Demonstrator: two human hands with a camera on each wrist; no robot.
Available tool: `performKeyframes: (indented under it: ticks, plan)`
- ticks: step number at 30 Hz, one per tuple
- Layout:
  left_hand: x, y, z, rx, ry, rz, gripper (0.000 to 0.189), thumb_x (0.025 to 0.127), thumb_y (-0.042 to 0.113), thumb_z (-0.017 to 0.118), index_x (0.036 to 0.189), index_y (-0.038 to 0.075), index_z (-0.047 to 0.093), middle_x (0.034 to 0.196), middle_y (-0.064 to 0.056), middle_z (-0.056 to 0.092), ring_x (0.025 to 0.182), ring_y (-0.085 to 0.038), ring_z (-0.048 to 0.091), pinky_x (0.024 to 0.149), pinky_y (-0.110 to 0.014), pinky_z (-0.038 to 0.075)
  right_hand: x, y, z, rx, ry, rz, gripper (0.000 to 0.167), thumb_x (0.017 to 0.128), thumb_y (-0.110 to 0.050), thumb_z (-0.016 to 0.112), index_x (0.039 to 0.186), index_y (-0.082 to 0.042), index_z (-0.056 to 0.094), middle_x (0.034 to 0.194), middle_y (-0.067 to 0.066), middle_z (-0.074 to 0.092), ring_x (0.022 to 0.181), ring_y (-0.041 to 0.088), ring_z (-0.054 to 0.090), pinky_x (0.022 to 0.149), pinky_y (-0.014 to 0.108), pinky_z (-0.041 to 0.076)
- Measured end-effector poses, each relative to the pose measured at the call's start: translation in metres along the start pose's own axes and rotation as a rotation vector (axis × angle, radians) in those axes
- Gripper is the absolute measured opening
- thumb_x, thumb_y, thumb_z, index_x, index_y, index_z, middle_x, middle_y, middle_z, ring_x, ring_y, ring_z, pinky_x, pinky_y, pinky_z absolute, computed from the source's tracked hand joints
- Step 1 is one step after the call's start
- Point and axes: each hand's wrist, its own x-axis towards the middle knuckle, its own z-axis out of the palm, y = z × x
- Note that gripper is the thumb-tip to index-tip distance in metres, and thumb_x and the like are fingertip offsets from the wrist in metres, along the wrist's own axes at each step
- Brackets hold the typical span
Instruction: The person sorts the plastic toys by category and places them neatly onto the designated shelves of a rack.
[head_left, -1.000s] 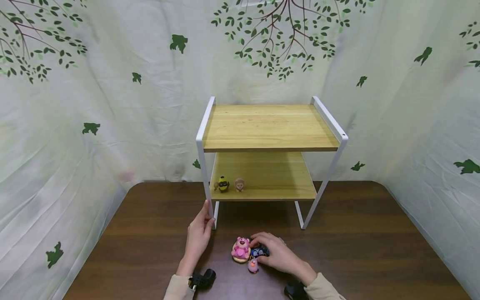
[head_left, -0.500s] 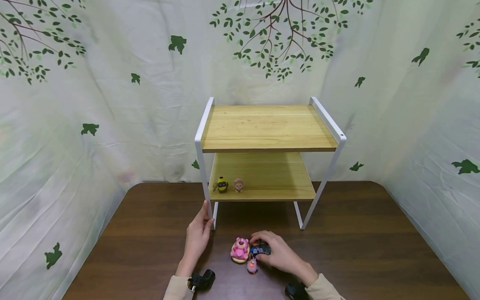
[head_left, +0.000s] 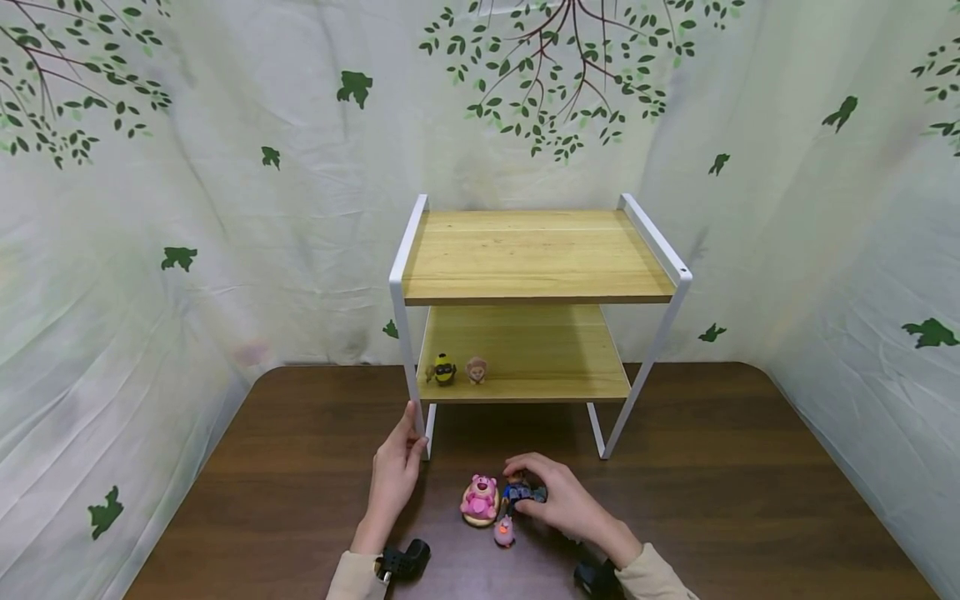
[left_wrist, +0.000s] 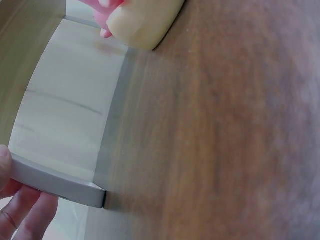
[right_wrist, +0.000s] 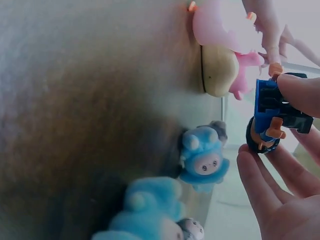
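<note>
My left hand [head_left: 397, 471] holds the lower left leg of a white-framed two-tier shelf [head_left: 540, 258]; in the left wrist view the thumb and fingers lie on either side of the white leg [left_wrist: 60, 185]. Between thumb and fingertips, my right hand [head_left: 570, 504] pinches a small toy figure [right_wrist: 270, 107] with blue and black body, orange hands and dark headgear. Just left of it on the table stand a pink bear figure [head_left: 480, 500] on a cream base and a smaller pink figure [head_left: 505, 532]. Two light-blue figures [right_wrist: 202, 160] show below the right hand in the right wrist view.
On the lower shelf board [head_left: 555, 358], a yellow-and-black figure [head_left: 444, 370] and a tan figure [head_left: 476, 370] stand near the left end. The brown table [head_left: 750, 500] meets a leaf-printed cloth [head_left: 300, 208] at its back and sides.
My right hand has shifted slightly up and to the right in the head view, bringing the blue-and-black toy figure away from the pink bear. The left hand stays on the shelf leg.
</note>
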Motion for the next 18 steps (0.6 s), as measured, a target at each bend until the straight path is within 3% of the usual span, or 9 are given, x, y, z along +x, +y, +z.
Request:
performKeyframes:
  ticks: [10,18]
  plan:
    - [0.000,0.001,0.000,0.001,-0.006,-0.007,0.097,0.082,-0.010,0.068,0.153,0.034,0.019,0.078,-0.003,0.055,0.066,-0.014,0.051,0.060,-0.034,0.048,-0.001,-0.003,-0.005,0.056,0.005,0.011,0.044,0.083,-0.003,0.074,0.123,-0.003,0.056,0.126,0.016,0.057,0.106,0.020,0.060,0.088,0.040,0.048]
    - [0.000,0.000,0.000,0.006,0.012,0.023,0.097,0.081,-0.010,0.069,0.153,0.032,0.020,0.077,-0.002,0.054,0.065,-0.013,0.049,0.058,-0.033,0.047,0.000,-0.008,-0.011,0.048,0.074,-0.049,0.042,0.085,-0.011,0.073,0.124,-0.007,0.056,0.122,0.017,0.059,0.101,0.020,0.063,0.082,0.043,0.051]
